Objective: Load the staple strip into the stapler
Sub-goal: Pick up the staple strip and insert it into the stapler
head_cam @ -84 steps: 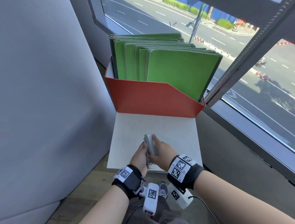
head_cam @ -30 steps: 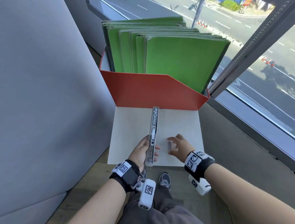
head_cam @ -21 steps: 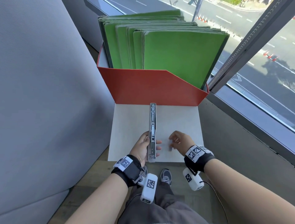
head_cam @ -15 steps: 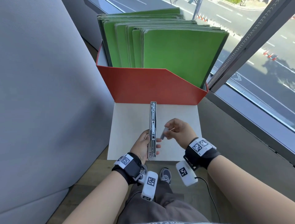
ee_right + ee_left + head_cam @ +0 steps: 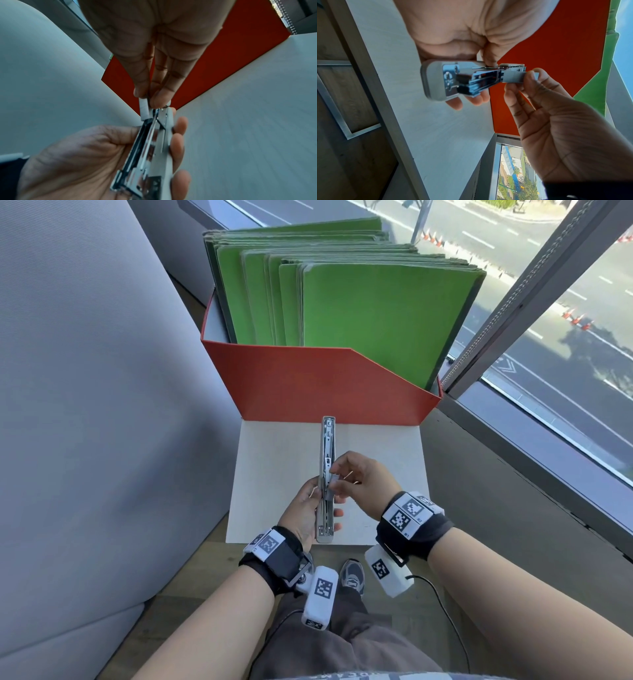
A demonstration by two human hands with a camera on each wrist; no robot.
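Note:
My left hand (image 5: 305, 508) grips the opened grey stapler (image 5: 327, 460) by its rear half, with the lid swung straight out toward the red box and the metal staple channel (image 5: 481, 78) facing up. Between thumb and forefinger my right hand (image 5: 356, 481) pinches a short grey staple strip (image 5: 513, 77), whose near end sits at the mouth of the channel. In the right wrist view the staple strip (image 5: 143, 109) meets the stapler (image 5: 154, 148) just above my left palm (image 5: 77, 162). Both hands hover over the white board (image 5: 376, 446).
A red file box (image 5: 325, 385) full of green folders (image 5: 376, 313) stands right behind the board. A grey padded wall (image 5: 85, 405) rises on the left, and a window with its sill (image 5: 531, 457) runs along the right. My knees and one shoe (image 5: 352, 573) are below.
My right hand picked the staple strip up off the white board and carried it left to the stapler's channel. The left hand kept holding the opened stapler almost still.

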